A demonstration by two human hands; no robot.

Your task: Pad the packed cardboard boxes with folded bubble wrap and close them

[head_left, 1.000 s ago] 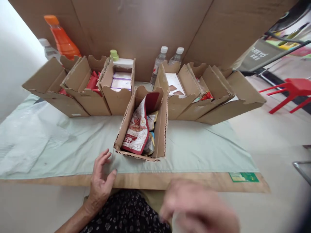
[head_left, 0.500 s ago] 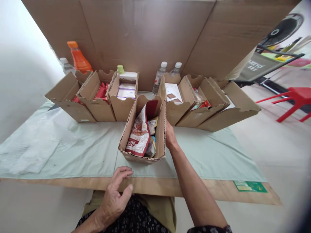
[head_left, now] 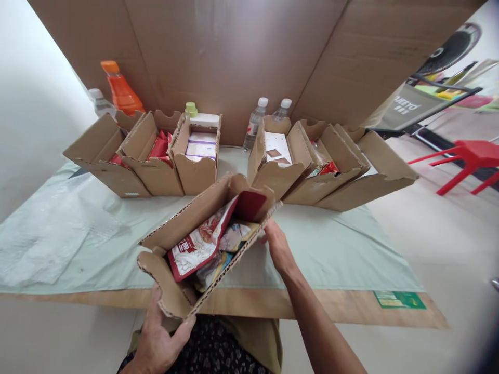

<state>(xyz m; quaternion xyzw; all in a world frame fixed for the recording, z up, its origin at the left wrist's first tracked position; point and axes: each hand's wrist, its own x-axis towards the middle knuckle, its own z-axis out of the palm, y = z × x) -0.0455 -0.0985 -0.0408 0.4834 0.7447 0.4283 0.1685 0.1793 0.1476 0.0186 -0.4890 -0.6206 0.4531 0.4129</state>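
Note:
Between my two hands is an open cardboard box (head_left: 167, 298), turned at an angle over the front of the table. My left hand (head_left: 158, 332) grips its near end, thumb on one side and fingers on the other. At the far right side my right hand (head_left: 278, 246) holds the box, its fingertips partly hidden behind the wall. Inside lies a red and white food pouch (head_left: 202, 241) leaning on the left wall. Beside it are several small yellow and blue packets (head_left: 234, 236), partly covered by the pouch.
Cardboard boxes with goods stand left (head_left: 136, 176) and right (head_left: 280, 174). Behind them are an orange bottle (head_left: 123, 93), a green-capped bottle (head_left: 200, 118) and clear bottles (head_left: 255, 124). Plastic wrap (head_left: 58, 234) lies on the pale green cloth (head_left: 331, 249). A red stool (head_left: 468, 156) stands right.
The box has come out of the row toward me and turned, its near end swinging left. My left hand has moved from beside the table edge onto that end.

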